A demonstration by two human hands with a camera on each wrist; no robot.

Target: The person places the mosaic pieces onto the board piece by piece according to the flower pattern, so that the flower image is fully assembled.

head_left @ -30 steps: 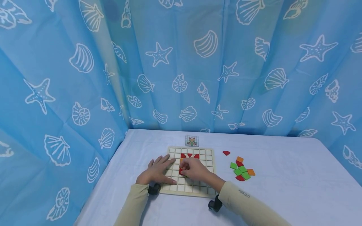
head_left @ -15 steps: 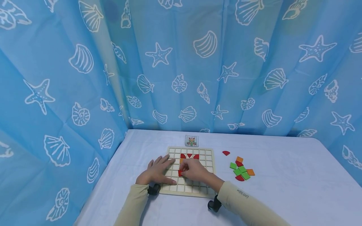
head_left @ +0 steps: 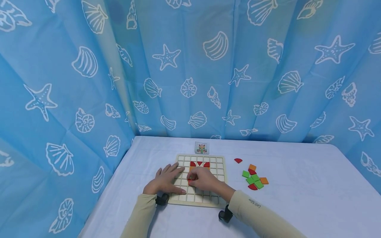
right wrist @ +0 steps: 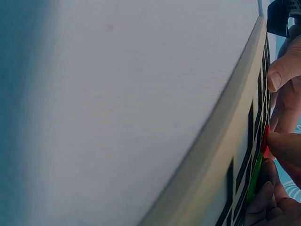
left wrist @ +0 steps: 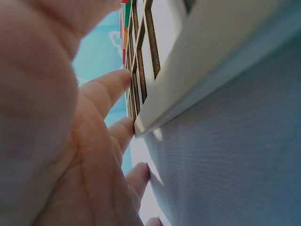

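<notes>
The right hand (head_left: pixel 205 179) pinches a red piece (head_left: pixel 190 182) at the middle of the wooden grid board (head_left: pixel 196 204) (whether it sits fully in its cell is hidden by the fingers). The left hand (head_left: pixel 165 181) lies with its fingers spread at the board's left side, the thumb resting over the near cells. A green piece (right wrist: pixel 254 179) shows just beside the red one in the right wrist view. Beyond the right hand, a row of red shapes (head_left: pixel 199 164) is set in the board, with orange squares (head_left: pixel 191 169) below it, partly covered by the hand. The board lies nearer the desk's left edge than its right. Between it and the far edge is a small card (head_left: pixel 202 148) with a coloured pattern on a grid. To the board's right, towards the desk's right edge, lies a loose cluster of green squares (head_left: pixel 255 178), orange tiles (head_left: pixel 264 180) and red wedges (head_left: pixel 252 187); a single red wedge (head_left: pixel 238 161) lies apart, nearer the far edge. White cloth covers the desk (head_left: pixel 303 185), and a blue curtain (head_left: pixel 190 66) with white shells and starfish hangs behind the far edge.
</notes>
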